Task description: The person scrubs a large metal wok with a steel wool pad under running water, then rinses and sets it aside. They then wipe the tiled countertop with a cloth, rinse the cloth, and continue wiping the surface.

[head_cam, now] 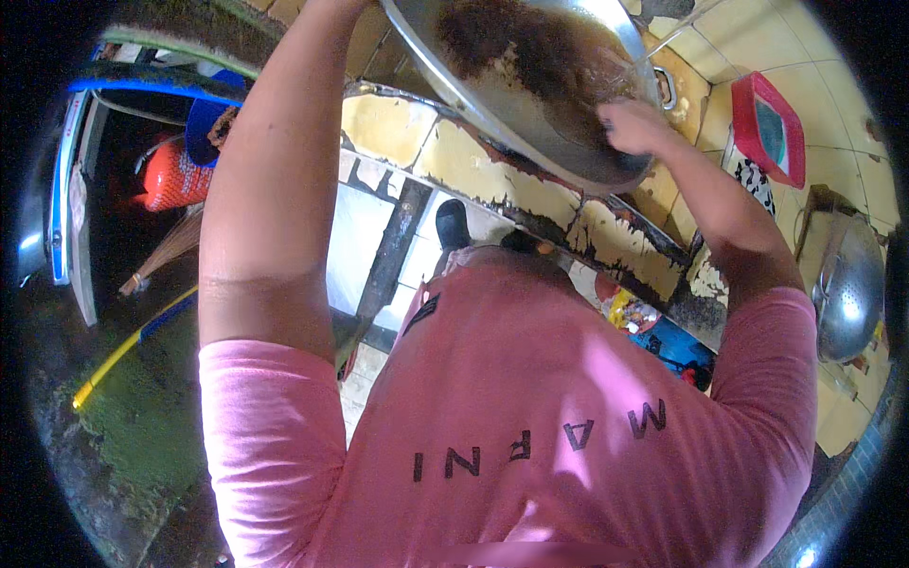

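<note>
A large metal wok (469, 106) with a loop handle stands tilted at the top of the view, on a tiled ledge. Brownish water and dark residue lie inside it, and a thin stream of water (671, 39) falls in from the upper right. Inside the wok, near its right wall, is my right hand (630, 128), with curled fingers and a dark ring; whether it grips something is hidden. My left forearm reaches up beside the wok's left rim, and the left hand is beyond the top edge of the view.
A pink-rimmed basket (744, 131) stands right of the wok, with a perforated metal bowl (852, 291) farther down. The chipped tiled ledge (511, 167) runs before me. At left are a red-orange container (174, 177), a twig broom (170, 248) and a yellow pole (110, 373).
</note>
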`<state>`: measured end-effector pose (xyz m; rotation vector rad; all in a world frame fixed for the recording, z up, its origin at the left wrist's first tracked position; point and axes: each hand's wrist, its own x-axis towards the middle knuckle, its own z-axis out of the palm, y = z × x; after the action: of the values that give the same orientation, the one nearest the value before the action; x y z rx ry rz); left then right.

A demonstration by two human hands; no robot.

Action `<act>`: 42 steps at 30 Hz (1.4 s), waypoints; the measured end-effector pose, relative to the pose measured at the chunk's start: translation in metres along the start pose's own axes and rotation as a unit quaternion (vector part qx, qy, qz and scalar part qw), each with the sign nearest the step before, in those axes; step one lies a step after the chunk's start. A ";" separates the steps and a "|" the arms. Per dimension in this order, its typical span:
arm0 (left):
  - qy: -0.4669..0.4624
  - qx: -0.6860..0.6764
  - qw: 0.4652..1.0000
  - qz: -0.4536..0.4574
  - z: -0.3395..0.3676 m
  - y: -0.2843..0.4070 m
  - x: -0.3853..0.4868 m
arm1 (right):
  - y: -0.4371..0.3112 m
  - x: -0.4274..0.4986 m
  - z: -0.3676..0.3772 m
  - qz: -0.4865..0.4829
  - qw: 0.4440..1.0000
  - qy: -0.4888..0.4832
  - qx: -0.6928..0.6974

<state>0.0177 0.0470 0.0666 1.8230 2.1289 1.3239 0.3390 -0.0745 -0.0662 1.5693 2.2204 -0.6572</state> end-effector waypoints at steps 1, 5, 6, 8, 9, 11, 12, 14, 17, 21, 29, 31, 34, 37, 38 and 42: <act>0.009 0.002 1.000 0.003 0.000 0.002 0.000 | -0.019 0.010 0.005 -0.002 0.999 -0.018 0.047; -0.028 0.015 0.999 -0.006 -0.004 0.007 -0.002 | -0.113 0.052 -0.015 -0.066 0.793 -0.031 0.605; -0.022 0.003 1.000 -0.010 -0.004 0.007 -0.002 | -0.126 0.047 -0.022 -0.132 0.743 -0.017 0.656; -0.011 -0.021 1.000 -0.018 -0.002 0.007 -0.003 | -0.126 0.008 -0.026 -0.200 0.762 0.027 0.615; -0.009 -0.010 1.000 -0.020 -0.002 0.006 -0.004 | -0.121 -0.011 -0.025 -0.199 0.797 0.077 0.565; -0.002 0.013 1.000 -0.017 -0.002 0.006 -0.005 | -0.088 -0.032 -0.031 -0.291 0.900 0.043 0.322; -0.008 0.011 1.000 -0.025 -0.003 0.007 -0.005 | -0.070 -0.037 -0.028 -0.182 0.967 0.006 0.180; -0.020 0.006 0.999 -0.039 -0.007 0.009 -0.006 | -0.031 -0.033 -0.022 -0.021 0.997 -0.058 0.036; -0.085 0.028 0.995 -0.049 -0.016 0.014 -0.009 | 0.008 0.007 -0.005 0.124 0.982 0.022 -0.139; -0.101 0.066 0.988 -0.094 -0.023 0.022 -0.017 | 0.030 0.076 0.023 0.169 0.907 0.319 -0.216; -0.061 -0.031 0.995 -0.080 -0.026 0.030 -0.019 | -0.041 0.244 -0.056 0.186 0.748 0.578 0.268; -0.053 -0.072 0.994 -0.061 -0.022 0.029 -0.019 | -0.094 0.248 -0.084 0.082 0.714 0.538 0.441; -0.046 -0.109 0.992 -0.034 -0.021 0.026 -0.019 | -0.157 0.209 -0.089 -0.134 0.700 0.402 0.576; -0.043 -0.109 0.993 -0.014 -0.022 0.025 -0.020 | -0.158 0.136 -0.031 -0.286 0.778 0.192 0.526; -0.064 -0.080 0.994 -0.036 -0.022 0.026 -0.020 | -0.141 0.108 -0.006 -0.312 0.827 0.113 0.454; -0.057 -0.097 0.994 -0.013 -0.023 0.028 -0.020 | -0.041 0.066 0.043 0.000 0.847 -0.039 0.531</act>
<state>0.0336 0.0155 0.0889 1.7436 1.8881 1.3330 0.2789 -0.0581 -0.1290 1.8724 1.8111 -2.1512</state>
